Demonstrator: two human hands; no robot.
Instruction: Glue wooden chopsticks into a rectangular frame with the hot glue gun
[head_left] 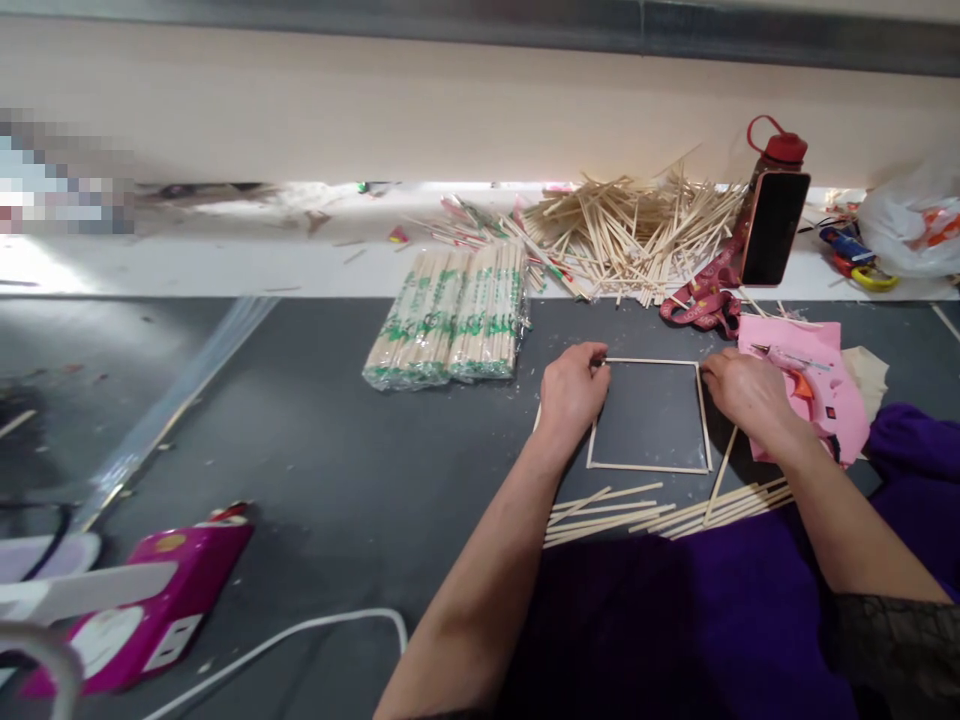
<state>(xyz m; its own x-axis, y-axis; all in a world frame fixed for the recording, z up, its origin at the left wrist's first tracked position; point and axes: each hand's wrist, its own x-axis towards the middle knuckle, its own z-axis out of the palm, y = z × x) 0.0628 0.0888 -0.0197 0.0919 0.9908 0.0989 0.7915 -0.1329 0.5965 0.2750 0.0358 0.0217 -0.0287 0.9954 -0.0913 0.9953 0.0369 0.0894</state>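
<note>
**At Both Corners**

Our left hand (574,390), fingers bunched, meets the stick frame (649,468) at ten o'clock; our right hand (746,392), likewise, at two. Whether either pinches, we cannot tell. The frame lies on the desk (315,450). We're apparently aligning it; the next move calls for light pressure.

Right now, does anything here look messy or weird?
Yes, the big pile of loose sticks at the back: they're jumbled and point every way, while the wrapped sticks nearby lie in neat rows. The stick square looks tidy.
</note>
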